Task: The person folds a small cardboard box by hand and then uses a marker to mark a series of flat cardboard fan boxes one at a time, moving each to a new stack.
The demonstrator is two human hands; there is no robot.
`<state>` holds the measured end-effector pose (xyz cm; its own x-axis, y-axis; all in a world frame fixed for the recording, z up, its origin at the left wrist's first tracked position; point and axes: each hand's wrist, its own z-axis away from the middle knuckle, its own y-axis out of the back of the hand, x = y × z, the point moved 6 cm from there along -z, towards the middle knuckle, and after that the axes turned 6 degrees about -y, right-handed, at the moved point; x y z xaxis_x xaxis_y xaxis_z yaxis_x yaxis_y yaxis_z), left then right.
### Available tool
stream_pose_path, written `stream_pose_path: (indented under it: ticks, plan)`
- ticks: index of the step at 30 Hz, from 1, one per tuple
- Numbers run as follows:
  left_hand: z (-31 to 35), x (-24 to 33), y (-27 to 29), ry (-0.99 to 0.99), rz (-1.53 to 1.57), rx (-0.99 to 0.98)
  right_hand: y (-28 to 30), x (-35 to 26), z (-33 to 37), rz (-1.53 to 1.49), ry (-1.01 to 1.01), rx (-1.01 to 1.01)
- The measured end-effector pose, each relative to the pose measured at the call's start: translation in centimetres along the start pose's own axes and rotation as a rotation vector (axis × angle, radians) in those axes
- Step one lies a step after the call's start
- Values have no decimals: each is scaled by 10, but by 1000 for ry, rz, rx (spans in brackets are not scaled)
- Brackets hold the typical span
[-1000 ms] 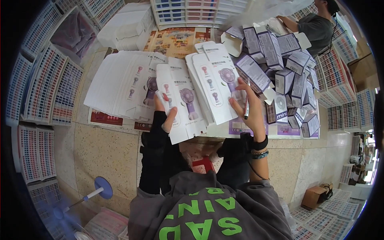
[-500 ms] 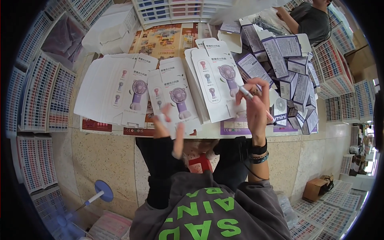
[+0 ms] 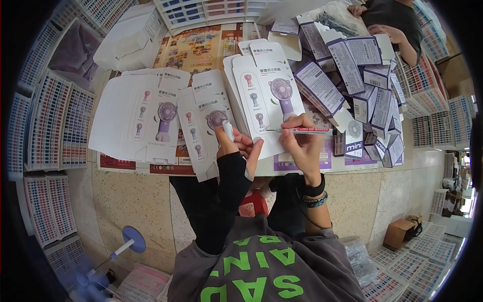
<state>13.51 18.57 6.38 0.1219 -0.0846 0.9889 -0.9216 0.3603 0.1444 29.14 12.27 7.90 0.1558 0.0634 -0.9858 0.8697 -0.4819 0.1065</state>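
Note:
My right hand [image 3: 305,147] grips a slim marker [image 3: 311,131] with red lettering. Its tip meets the lower part of the top flattened carton [image 3: 271,65], beside a row of small fan pictures. That white carton, printed with a purple handheld fan, lies on a stack of flattened cartons. Between the fingers of my left hand [image 3: 233,151] is a white marker cap [image 3: 228,130]; this hand rests near the lower left edge of the stack. Partly beneath it lies another fan carton [image 3: 193,108]. More flattened cartons [image 3: 121,116] spread out at the left of the table.
Purple-and-white folded boxes [image 3: 362,75] are heaped at the right of the table. A large white box [image 3: 132,38] stands at the back left, next to a white rack [image 3: 206,17]. Across the table at the far right, a person's arms [image 3: 392,34] show. A blue fan [image 3: 85,277] stands lower left.
My right hand has come down and left, bringing the marker tip onto the carton. My left hand has moved up and right to the stack, holding the cap. The middle carton has shifted toward me.

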Motion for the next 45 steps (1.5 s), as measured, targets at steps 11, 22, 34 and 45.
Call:
stream_pose_path:
  ticks: [11,22,34,45]
  plan:
    - [5,-19,34,93,383,113,38,-21,7,-439,309,250]
    - [32,-65,111,-3,412,222,16,-22,-1,-124,114,132]
    - [3,-16,59,-130,419,120,22,-42,4,178,121,308]
    - [62,-84,128,-29,-276,336,10,-45,11,911,362,168]
